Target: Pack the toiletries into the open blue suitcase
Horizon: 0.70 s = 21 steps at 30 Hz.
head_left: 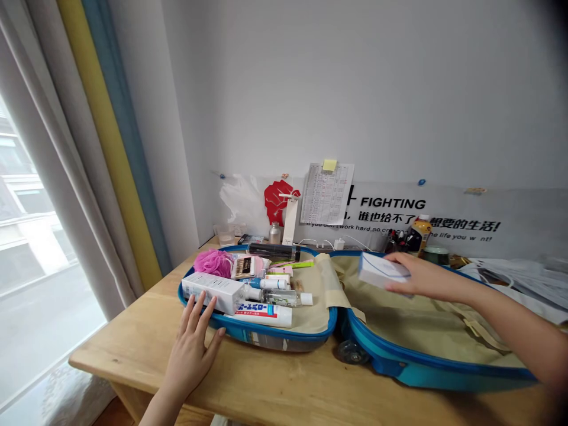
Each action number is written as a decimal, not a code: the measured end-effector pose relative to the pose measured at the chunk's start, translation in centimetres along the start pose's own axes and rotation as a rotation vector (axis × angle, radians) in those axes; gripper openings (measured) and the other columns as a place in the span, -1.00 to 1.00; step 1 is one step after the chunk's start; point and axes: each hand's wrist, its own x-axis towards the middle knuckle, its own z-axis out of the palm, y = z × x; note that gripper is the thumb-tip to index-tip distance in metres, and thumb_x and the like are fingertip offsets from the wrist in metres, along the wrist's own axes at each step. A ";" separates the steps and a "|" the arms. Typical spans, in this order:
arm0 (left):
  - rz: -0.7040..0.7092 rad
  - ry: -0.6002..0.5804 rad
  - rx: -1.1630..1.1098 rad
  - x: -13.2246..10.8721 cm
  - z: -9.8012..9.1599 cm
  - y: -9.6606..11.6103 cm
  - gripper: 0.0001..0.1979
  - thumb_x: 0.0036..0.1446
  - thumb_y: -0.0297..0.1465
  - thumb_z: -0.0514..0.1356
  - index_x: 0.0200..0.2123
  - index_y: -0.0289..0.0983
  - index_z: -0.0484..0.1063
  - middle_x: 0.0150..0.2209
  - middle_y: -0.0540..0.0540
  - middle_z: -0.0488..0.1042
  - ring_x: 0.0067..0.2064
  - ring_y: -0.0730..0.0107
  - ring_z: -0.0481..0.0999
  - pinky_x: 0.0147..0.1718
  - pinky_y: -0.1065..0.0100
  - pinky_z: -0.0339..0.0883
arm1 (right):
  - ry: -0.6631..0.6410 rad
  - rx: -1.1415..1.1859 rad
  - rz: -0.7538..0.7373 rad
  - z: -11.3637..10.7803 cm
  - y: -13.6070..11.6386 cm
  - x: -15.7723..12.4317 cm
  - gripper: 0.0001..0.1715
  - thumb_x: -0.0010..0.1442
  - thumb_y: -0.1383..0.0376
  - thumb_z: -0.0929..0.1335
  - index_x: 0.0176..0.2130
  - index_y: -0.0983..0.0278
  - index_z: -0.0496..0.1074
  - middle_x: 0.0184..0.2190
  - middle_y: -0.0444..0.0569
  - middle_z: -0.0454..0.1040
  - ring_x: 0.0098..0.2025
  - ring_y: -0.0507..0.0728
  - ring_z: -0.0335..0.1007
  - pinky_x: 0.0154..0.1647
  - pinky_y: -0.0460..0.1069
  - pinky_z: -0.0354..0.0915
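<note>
An open blue suitcase (284, 338) lies on the wooden table, its two halves spread apart. My right hand (415, 275) grips a small white box with blue lines (377, 270) above the right half. My left hand (195, 337), fingers spread, rests at the front left rim, its fingertips against a long white carton (213, 291). Around that carton in the left half are a toothpaste tube (266, 315), a clear bottle with a white cap (281, 297), a pink bath puff (213, 264), a pack of cotton swabs (244, 267) and a black cylinder (274, 252).
Behind the suitcase stand a glass (226, 235), a small metallic bottle (274, 233) and a yellow bottle (421, 231). Papers (519, 272) lie at the right. A printed sheet (327, 194) hangs on the wall. Curtains (84, 148) and a window are at the left.
</note>
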 end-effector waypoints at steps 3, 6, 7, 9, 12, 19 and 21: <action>0.001 0.000 -0.007 0.0 0.0 0.0 -0.35 0.30 -0.26 0.02 0.38 -0.03 -0.18 0.40 -0.13 -0.04 0.40 -0.05 -0.10 0.19 -0.18 0.17 | 0.010 0.056 -0.067 0.4 -5.4 2.1 -0.31 0.11 0.02 0.29 0.13 0.33 0.32 0.06 0.17 0.41 -0.03 0.19 0.43 -0.17 -0.02 0.30; 0.001 0.003 -0.003 0.0 -0.1 0.0 -0.35 0.30 -0.26 0.02 0.38 -0.02 -0.19 0.39 -0.13 -0.04 0.40 -0.05 -0.10 0.18 -0.18 0.19 | -0.047 0.103 -0.181 3.1 -11.7 4.3 -0.25 -0.06 0.10 0.46 0.11 0.24 0.34 0.07 0.07 0.41 0.01 0.18 0.39 -0.06 -0.02 0.30; 0.001 0.005 -0.001 0.0 -0.1 0.0 -0.35 0.30 -0.26 0.02 0.38 -0.01 -0.19 0.40 -0.13 -0.04 0.40 -0.05 -0.10 0.18 -0.18 0.19 | -0.062 0.117 -0.214 4.3 -13.7 5.1 -0.24 -0.08 0.13 0.48 0.10 0.23 0.35 0.06 0.05 0.41 0.02 0.17 0.38 -0.01 -0.01 0.29; 0.003 0.006 0.005 0.0 -0.2 0.1 -0.35 0.30 -0.26 0.01 0.38 -0.01 -0.19 0.40 -0.12 -0.05 0.40 -0.04 -0.09 0.18 -0.16 0.20 | -0.084 0.143 -0.244 7.0 -17.4 6.5 -0.26 -0.01 0.14 0.48 0.13 0.27 0.32 0.09 0.09 0.37 0.04 0.17 0.36 0.05 0.04 0.29; 0.011 0.012 0.008 0.0 -0.2 0.1 -0.34 0.30 -0.26 0.02 0.38 0.00 -0.20 0.40 -0.11 -0.05 0.40 -0.03 -0.09 0.18 -0.15 0.20 | -0.093 0.184 -0.243 10.8 -21.5 8.0 -0.40 0.18 0.10 0.38 0.14 0.27 0.28 0.11 0.09 0.33 0.05 0.17 0.34 0.05 0.16 0.31; 0.017 0.010 -0.004 0.0 -0.1 0.0 -0.34 0.29 -0.26 0.02 0.38 -0.01 -0.19 0.40 -0.11 -0.04 0.40 -0.04 -0.10 0.20 -0.16 0.16 | -0.178 0.298 -0.352 13.9 -23.2 8.5 -0.43 0.24 0.10 0.34 0.18 0.23 0.26 0.19 0.08 0.25 0.14 0.21 0.27 0.13 0.24 0.27; 0.015 0.018 -0.011 0.0 0.0 -0.1 -0.34 0.29 -0.26 0.02 0.38 -0.01 -0.18 0.40 -0.10 -0.04 0.40 -0.04 -0.10 0.21 -0.15 0.14 | -0.208 0.320 -0.384 14.0 -22.6 8.4 -0.39 0.23 0.09 0.36 0.20 0.23 0.24 0.24 0.09 0.20 0.20 0.24 0.21 0.18 0.28 0.20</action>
